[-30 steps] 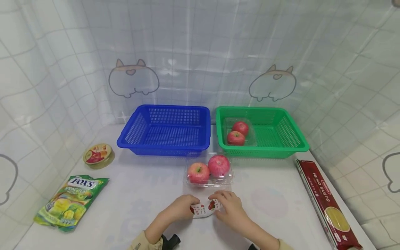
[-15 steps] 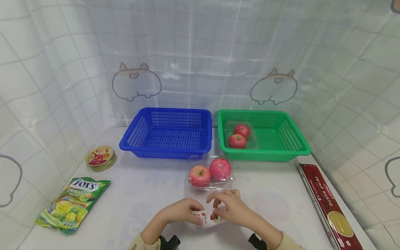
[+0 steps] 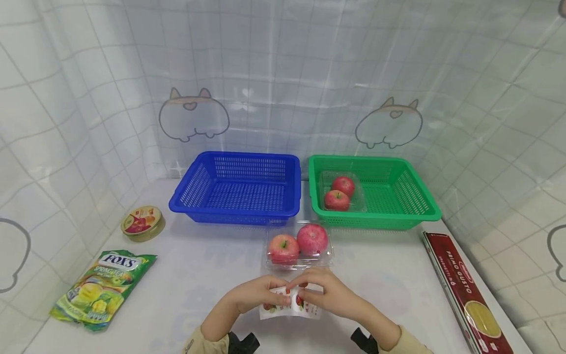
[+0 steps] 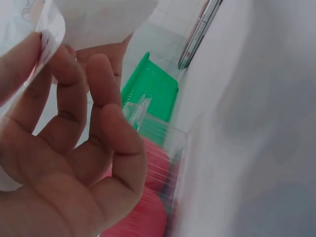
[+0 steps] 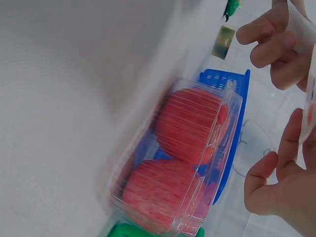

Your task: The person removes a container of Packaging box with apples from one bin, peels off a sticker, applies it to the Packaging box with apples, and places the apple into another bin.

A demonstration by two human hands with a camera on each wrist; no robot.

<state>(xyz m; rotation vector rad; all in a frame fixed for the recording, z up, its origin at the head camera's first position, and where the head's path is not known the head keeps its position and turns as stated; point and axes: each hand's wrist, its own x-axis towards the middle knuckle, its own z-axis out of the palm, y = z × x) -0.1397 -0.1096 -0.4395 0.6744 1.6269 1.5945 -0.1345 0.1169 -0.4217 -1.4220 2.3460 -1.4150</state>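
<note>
Strip [image 3: 283, 313], one: white, printed with red fruit, curving slightly, being held up between both hands just on the near side of a clear box.
Left hand [image 3: 251, 296]: pinching the strip's left half, thumb and finger parting only by its thickness; the other fingers are bending loosely.
Right hand [image 3: 329, 295]: pinching the right half likewise, near the middle. Whether the two hands' fingertips are touching, I cannot tell.
Box [image 3: 309, 262], clear plastic: resting on the table [image 3: 212, 260] just beyond the grip, holding two apples [image 3: 284, 249] side by side.
Blue basket [image 3: 239, 216]: standing farther beyond the grip, to its left.
Green basket [image 3: 376, 220]: standing beyond the grip, to its right, containing a second box [image 3: 358, 196] with two more red apples [image 3: 336, 200].
Tin [image 3: 141, 223], round, fruit on its lid: sitting well left of the grip and beyond it.
Fox's bag [image 3: 102, 290], green and yellow: lying left of the grip, nearer than the tin.
Spaghetti pack [image 3: 468, 295], dark red: lying well right of the grip.
Curtain [image 3: 283, 98], grid-patterned: hanging behind both baskets.
</note>
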